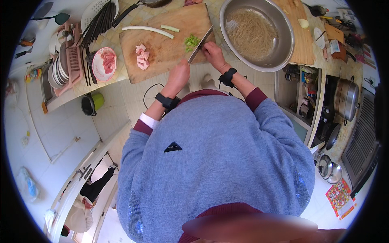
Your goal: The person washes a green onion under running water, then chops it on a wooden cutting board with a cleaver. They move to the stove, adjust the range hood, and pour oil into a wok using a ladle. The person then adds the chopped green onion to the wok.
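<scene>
My left hand (pixel 179 74) grips the handle of a kitchen knife (pixel 201 44), whose blade slants across the right part of a wooden cutting board (pixel 164 57). Close against the blade's right side, my right hand (pixel 215 55) rests with bent fingers; whatever lies under them is hidden. Chopped green scallion (pixel 191 42) is heaped just left of the blade. Farther back on the board are a long white scallion stalk (pixel 149 29) and a short pale green piece (pixel 170 28). Pieces of pale pink meat (pixel 142 57) sit at the board's left.
A large metal basin (pixel 290 51) of thin noodles (pixel 250 33) stands right of the board. Left of it are a bowl (pixel 96 65) of sliced meat, dark chopsticks (pixel 98 24) and a pink dish rack (pixel 74 65). A steamer pot (pixel 346 98) stands at far right. Another person (pixel 80 215) shows at lower left.
</scene>
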A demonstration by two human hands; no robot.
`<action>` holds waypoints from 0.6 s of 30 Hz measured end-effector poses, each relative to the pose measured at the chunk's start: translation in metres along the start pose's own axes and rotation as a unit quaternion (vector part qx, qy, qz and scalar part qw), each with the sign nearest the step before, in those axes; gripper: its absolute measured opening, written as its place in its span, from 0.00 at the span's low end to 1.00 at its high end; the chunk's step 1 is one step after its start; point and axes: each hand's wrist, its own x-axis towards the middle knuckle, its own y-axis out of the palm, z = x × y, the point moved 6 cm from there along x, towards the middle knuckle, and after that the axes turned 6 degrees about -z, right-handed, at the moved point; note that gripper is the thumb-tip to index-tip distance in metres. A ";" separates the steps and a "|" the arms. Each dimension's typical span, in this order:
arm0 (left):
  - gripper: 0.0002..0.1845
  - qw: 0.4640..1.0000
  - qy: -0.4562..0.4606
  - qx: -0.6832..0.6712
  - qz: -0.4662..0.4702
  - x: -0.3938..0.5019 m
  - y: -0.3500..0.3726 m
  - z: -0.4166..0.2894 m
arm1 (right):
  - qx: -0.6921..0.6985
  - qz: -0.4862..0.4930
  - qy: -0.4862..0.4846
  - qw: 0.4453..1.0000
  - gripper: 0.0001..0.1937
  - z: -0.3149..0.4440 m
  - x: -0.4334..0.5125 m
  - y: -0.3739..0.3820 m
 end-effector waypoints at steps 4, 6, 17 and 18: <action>0.09 0.998 0.018 -0.033 -0.048 0.004 -0.004 0.001 | 0.031 -0.008 0.063 0.997 0.08 -0.009 -0.002 -0.004; 0.09 0.996 0.027 -0.060 -0.068 0.002 -0.014 0.001 | -0.025 -0.038 0.064 0.997 0.10 -0.016 0.009 -0.010; 0.07 0.980 -0.074 -0.087 -0.163 -0.011 -0.075 0.027 | -0.125 0.022 -0.067 0.990 0.13 0.013 0.105 0.054; 0.07 0.978 -0.087 -0.087 -0.167 -0.013 -0.078 0.031 | -0.120 0.063 -0.051 0.989 0.13 0.015 0.110 0.067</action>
